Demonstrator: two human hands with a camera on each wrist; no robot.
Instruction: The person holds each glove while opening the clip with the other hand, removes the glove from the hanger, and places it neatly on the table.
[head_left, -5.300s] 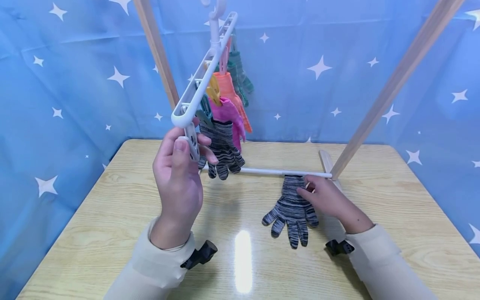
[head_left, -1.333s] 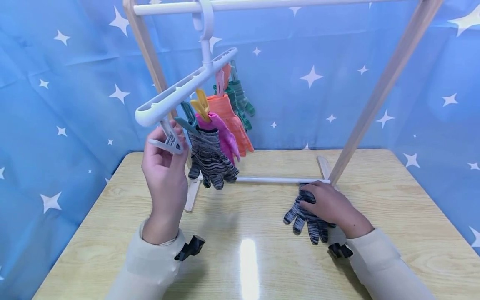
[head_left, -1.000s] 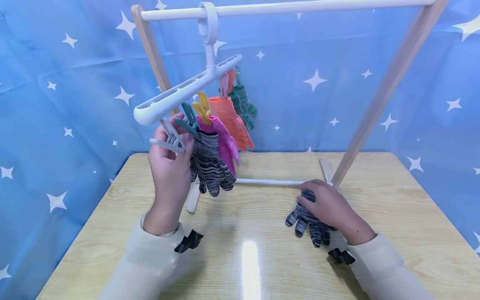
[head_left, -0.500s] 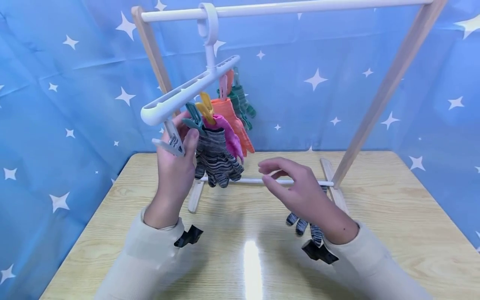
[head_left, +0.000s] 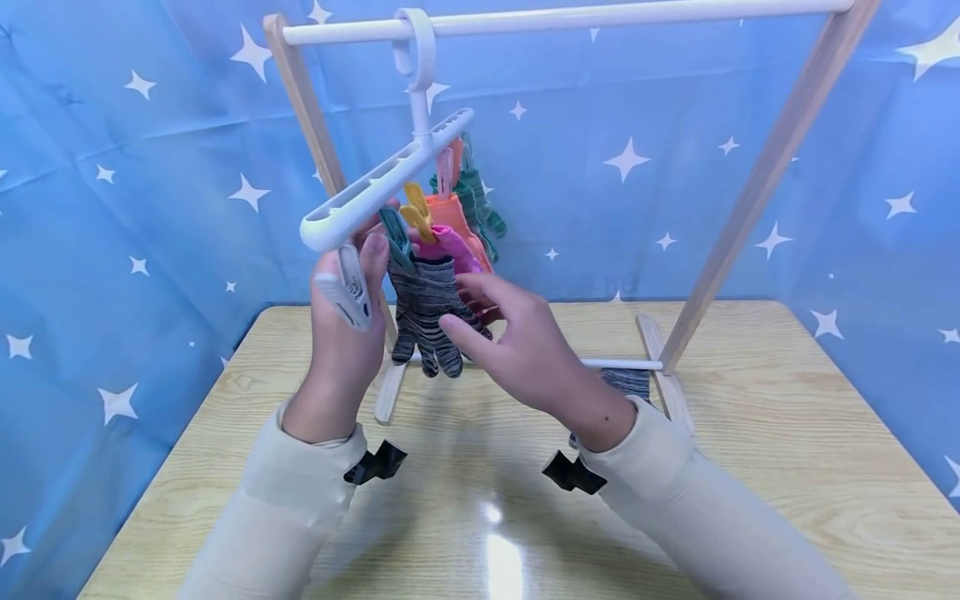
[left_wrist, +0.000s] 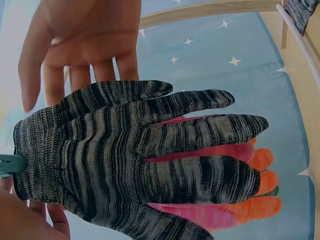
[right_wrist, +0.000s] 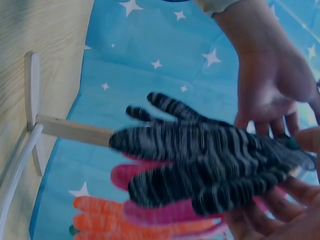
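Note:
A grey-and-black striped knit glove (head_left: 427, 292) hangs fingers down from a teal clothespin (head_left: 396, 233) on a white clip hanger (head_left: 367, 196). My left hand (head_left: 345, 333) holds the clothespin, thumb on one side and fingertips behind. Beside its thumb hangs a light grey clothespin (head_left: 348, 287) with nothing clipped in it. At the glove's right edge is my right hand (head_left: 528, 350). In the left wrist view the right hand's fingers (left_wrist: 125, 65) extend straight behind the glove, with the thumb apart. A second striped glove (head_left: 626, 382) lies on the table, partly hidden by my right forearm.
Behind hang a pink glove (head_left: 453, 246), an orange glove (head_left: 450, 212) and a green glove (head_left: 480, 200); a yellow clothespin (head_left: 417, 212) holds the pink one. The hanger hooks over the rack's white top rod (head_left: 600, 18). A wooden post (head_left: 772, 183) stands at right.
My right hand has left the table glove and moved left and up to the hanging striped glove. My left hand has shifted from the grey clothespin to the teal one.

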